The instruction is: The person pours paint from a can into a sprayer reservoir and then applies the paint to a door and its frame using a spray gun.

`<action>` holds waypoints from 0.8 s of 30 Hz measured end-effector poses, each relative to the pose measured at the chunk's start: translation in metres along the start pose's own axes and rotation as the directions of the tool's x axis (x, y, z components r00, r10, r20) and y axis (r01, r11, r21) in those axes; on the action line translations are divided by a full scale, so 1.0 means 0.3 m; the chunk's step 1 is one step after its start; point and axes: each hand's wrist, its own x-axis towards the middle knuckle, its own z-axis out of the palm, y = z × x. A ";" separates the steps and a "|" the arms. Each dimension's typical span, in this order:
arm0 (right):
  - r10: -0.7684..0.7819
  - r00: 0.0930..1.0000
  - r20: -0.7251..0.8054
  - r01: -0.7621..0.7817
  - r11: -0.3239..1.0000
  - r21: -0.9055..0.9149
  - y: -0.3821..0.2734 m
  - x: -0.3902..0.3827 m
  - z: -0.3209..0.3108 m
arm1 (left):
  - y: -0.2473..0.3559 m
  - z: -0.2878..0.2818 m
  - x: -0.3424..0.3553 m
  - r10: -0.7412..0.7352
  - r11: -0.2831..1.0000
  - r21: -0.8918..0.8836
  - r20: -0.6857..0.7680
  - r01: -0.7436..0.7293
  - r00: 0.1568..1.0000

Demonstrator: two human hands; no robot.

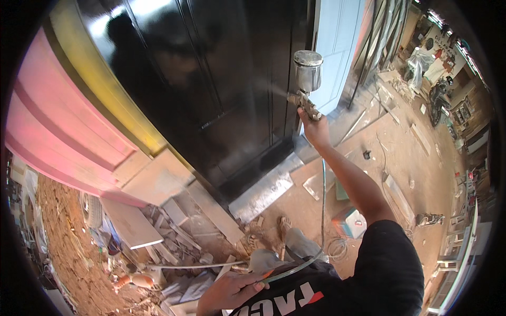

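Observation:
My right hand (316,130) is closed around the handle of a metal spray gun (302,101), held out at arm's length. A shiny metal paint cup (308,73) stands on top of it. Pale mist leaves the nozzle toward a glossy black panelled door (184,100), which stands upright in front of me. From the gun a thin greenish hose (323,203) hangs down and curves back to my waist. There my left hand (236,290) grips the hose between thumb and fingers, close to my black shirt.
Pink (63,124) and yellow (100,79) panels lean at the left, a light blue door (337,50) at the right. A white-splashed board (263,195) lies below the black door. Wood scraps (174,231) litter the ground left of my feet; a square tin (350,222) stands right.

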 end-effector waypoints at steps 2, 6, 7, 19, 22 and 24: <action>-0.066 0.997 -0.043 0.065 0.998 -0.023 -0.133 0.044 -0.069 | 0.028 -0.017 -0.035 -0.017 0.997 0.073 0.046 0.014 0.999; -0.174 0.979 -0.106 0.169 0.984 -0.056 -0.381 0.146 -0.207 | 0.141 -0.003 -0.100 0.071 0.986 0.158 -0.081 -0.057 0.994; -0.204 0.973 -0.112 0.199 0.978 -0.055 -0.450 0.169 -0.225 | 0.186 0.010 -0.126 0.135 0.980 0.168 -0.172 -0.106 0.976; -0.482 0.825 -0.296 0.522 0.850 0.071 -1.064 0.510 -0.494 | 0.212 -0.012 -0.149 0.155 0.899 0.436 -0.413 0.046 0.897; -0.464 0.837 -0.289 0.499 0.865 0.058 -1.156 0.598 -0.580 | 0.405 -0.043 -0.098 0.072 0.944 0.326 -0.347 0.049 0.935; -0.538 0.756 -0.372 0.598 0.799 0.059 -1.281 0.664 -0.602 | 0.345 -0.056 -0.083 0.234 0.933 0.349 -0.397 -0.089 0.888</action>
